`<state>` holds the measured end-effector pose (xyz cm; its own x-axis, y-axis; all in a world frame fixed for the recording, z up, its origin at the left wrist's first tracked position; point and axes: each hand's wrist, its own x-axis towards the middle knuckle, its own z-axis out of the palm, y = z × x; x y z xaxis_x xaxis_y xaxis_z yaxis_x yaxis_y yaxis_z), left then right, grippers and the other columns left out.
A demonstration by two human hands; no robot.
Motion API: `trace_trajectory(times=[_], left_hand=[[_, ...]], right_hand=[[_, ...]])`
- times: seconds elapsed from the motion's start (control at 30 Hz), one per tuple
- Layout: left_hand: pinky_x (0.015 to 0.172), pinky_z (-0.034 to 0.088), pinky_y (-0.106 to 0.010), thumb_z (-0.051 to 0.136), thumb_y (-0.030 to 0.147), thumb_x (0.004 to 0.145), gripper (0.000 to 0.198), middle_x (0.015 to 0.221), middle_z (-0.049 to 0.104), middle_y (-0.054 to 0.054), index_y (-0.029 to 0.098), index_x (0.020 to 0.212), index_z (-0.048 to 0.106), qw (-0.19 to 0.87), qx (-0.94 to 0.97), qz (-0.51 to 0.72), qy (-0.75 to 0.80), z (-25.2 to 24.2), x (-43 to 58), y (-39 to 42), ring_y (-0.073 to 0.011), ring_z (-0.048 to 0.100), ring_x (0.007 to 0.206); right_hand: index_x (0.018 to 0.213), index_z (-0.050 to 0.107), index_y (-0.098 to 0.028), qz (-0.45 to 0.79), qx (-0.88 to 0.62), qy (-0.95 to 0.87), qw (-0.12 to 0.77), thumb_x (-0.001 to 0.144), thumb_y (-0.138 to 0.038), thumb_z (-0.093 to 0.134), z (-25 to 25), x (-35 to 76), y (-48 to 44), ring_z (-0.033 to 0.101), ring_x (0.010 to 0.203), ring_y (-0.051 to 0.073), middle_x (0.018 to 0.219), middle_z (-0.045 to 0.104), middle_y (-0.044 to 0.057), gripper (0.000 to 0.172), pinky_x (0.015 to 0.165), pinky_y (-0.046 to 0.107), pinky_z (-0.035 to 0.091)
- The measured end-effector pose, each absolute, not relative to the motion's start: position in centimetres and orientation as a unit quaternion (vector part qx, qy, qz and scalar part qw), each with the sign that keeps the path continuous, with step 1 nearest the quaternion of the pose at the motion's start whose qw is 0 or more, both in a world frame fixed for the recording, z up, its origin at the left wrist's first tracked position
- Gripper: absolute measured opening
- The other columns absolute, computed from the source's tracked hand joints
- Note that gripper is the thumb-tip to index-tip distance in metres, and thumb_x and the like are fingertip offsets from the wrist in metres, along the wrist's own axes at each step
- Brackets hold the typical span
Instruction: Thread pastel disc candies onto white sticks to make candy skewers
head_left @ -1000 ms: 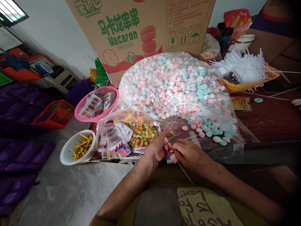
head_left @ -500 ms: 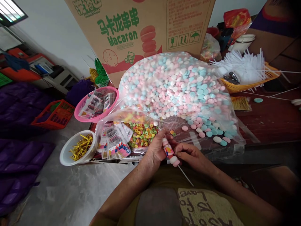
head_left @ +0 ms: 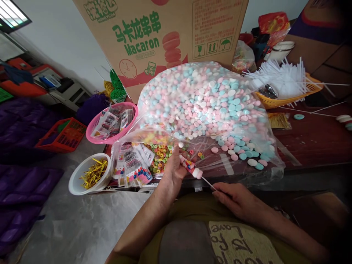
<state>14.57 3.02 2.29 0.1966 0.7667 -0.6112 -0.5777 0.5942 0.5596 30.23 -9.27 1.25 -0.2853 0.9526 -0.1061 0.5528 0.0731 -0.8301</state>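
Observation:
A candy skewer slants across my front, with pink and white candy pieces and a printed wrapper threaded on a thin white stick. My left hand is closed around its upper end; the fingers partly hide the tip. Lower down, my right hand pinches the bare end of the stick between thumb and fingers. Just beyond my left hand lie small coloured ring candies. Printed wrappers are fanned out to the left of them.
A large clear bag of pastel candies fills the table's middle, before a cardboard box. At left stand a pink basket of packets and a white bowl of gold ties. A yellow basket at right holds white sticks.
My right hand has moved from beside the candies down and right to the stick's bare end. My left hand and the skewer have shifted left and slightly up.

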Motion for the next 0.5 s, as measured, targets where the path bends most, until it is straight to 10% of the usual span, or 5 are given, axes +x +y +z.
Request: trace_trajectory(times=[0.33,0.5], left_hand=[[0.055,0.052,-0.031,0.045,0.059,0.080,0.042,0.047,0.040,0.007,0.018,0.074,0.047,0.742,0.101,0.476,0.462,3.7,15.6,2.6,-0.0086,0.043,0.040],[0.063,0.052,-0.034,0.049,0.063,0.075,0.047,0.049,0.046,0.004,0.017,0.080,0.055,0.809,0.134,0.460,0.340,3.8,14.9,2.2,-0.0107,0.049,0.046]], right_hand=[[0.066,0.042,-0.020,0.297,-0.569,-0.711,0.287,0.092,-0.033,0.033,1.6,28.4,-8.5,0.041,0.051,0.011,0.055,0.044,-0.002,0.030,0.051,0.025,0.027],[0.068,0.048,-0.019,0.570,-0.521,-0.532,0.347,0.088,-0.044,0.040,2.5,28.4,-8.3,0.036,0.041,0.009,0.044,0.042,-0.005,0.033,0.044,0.022,0.028]])
